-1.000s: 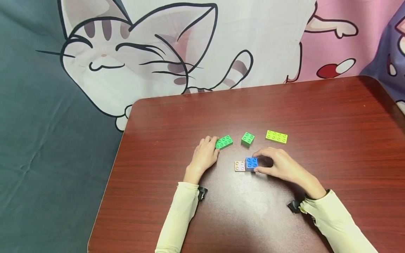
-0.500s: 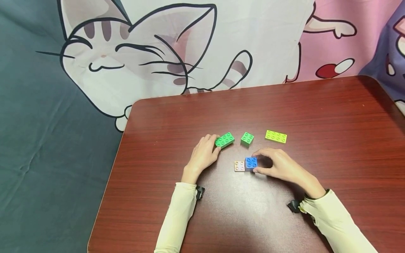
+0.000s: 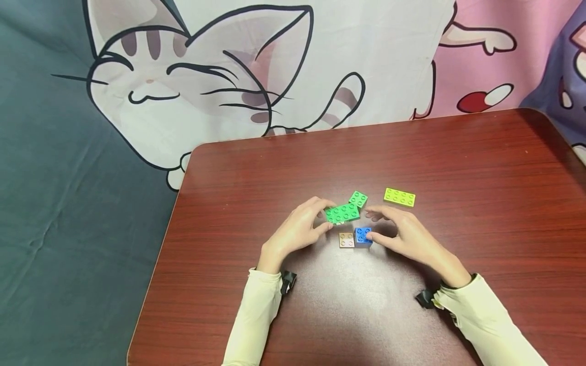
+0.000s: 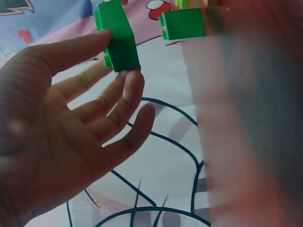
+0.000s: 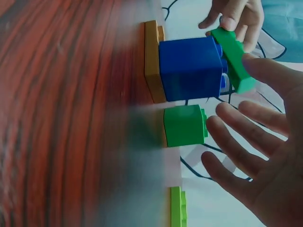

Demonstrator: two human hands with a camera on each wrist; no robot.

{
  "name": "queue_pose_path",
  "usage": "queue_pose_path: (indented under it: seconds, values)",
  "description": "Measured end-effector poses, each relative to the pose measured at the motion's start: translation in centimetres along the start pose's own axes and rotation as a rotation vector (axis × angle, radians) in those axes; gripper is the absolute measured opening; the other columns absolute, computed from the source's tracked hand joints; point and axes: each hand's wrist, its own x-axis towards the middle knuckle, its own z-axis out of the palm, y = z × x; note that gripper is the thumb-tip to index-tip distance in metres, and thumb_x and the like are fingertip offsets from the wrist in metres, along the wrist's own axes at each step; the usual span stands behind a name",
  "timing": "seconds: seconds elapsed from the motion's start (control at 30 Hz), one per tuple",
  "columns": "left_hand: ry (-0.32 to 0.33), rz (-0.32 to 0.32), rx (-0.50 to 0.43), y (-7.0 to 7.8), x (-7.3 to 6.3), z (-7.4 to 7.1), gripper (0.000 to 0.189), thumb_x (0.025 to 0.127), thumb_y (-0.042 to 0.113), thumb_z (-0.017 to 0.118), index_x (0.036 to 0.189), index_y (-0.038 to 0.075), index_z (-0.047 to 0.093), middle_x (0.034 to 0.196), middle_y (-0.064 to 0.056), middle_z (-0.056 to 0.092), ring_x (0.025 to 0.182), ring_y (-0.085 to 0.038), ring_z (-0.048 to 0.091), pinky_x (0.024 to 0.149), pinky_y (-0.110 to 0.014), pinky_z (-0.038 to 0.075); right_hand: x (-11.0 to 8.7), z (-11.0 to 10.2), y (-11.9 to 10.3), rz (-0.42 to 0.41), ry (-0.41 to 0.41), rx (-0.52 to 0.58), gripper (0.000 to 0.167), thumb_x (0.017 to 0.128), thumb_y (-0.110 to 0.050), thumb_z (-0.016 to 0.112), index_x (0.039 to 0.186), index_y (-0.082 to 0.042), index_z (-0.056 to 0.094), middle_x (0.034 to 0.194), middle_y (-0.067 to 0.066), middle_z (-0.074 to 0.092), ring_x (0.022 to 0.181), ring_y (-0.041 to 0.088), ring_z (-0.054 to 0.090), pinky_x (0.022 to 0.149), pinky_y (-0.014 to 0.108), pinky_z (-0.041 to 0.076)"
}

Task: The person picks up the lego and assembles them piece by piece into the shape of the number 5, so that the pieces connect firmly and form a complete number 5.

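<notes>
My left hand [image 3: 299, 226] pinches a long green building brick [image 3: 343, 213] between thumb and fingers, raised off the table. In the left wrist view this brick [image 4: 120, 40] is held near the fingertips. A blue brick [image 3: 363, 237] is on a thin tan brick [image 5: 152, 61], whose left studs are uncovered. My right hand [image 3: 403, 231] is just right of the blue brick, thumb near its right edge. Its fingers look spread and relaxed in the right wrist view, holding nothing. A small pale bit shows below the green brick; I cannot tell what it is.
A small green brick [image 3: 358, 198] stands behind the raised one, partly hidden by it. Farther right lies a lime brick [image 3: 400, 197]. The brown wooden table [image 3: 480, 203] ends at a cartoon-cat cloth [image 3: 366, 40] behind.
My left hand has lifted the long green brick and brought it right, above and behind the tan and blue bricks. The right fingers have come away from the blue brick.
</notes>
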Motion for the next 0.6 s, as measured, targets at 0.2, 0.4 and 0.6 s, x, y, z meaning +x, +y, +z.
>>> queue_pose_path:
  seconds: [0.2, 0.4, 0.6]
  values:
    - [-0.061, 0.083, -0.046, 0.8, 0.1, -0.2, 0.038, 0.085, 0.014, 0.067, 0.122, 0.012, 0.056, 0.106, 0.004, 0.055, 0.088, -0.007, 0.051, 0.075, -0.021, 0.043, 0.2, 0.1, -0.2, -0.073, 0.057, 0.015, 0.053, 0.071, -0.006, 0.078, 0.12, -0.003, 0.057, 0.104, 0.005, 0.065, 0.086, 0.021, 0.063, 0.074, 0.039, 0.05]
    - [-0.122, 0.098, -0.071, 1.3, 0.1, -0.1, 0.039, 0.085, 0.013, 0.068, 0.122, 0.015, 0.057, 0.109, 0.006, 0.056, 0.086, -0.002, 0.051, 0.074, -0.019, 0.042, 0.2, 0.0, -0.5, -0.121, 0.049, 0.014, 0.047, 0.072, -0.01, 0.077, 0.116, -0.006, 0.061, 0.104, -0.003, 0.064, 0.088, 0.018, 0.063, 0.077, 0.032, 0.048]
    - [-0.133, 0.096, -0.071, 1.3, 0.0, 0.2, 0.039, 0.085, 0.013, 0.068, 0.122, 0.013, 0.057, 0.109, 0.005, 0.056, 0.084, -0.003, 0.051, 0.075, -0.019, 0.042, 0.2, -0.1, -0.9, -0.113, 0.032, 0.033, 0.044, 0.074, -0.01, 0.076, 0.116, -0.007, 0.061, 0.107, -0.004, 0.062, 0.091, 0.018, 0.062, 0.078, 0.034, 0.047]
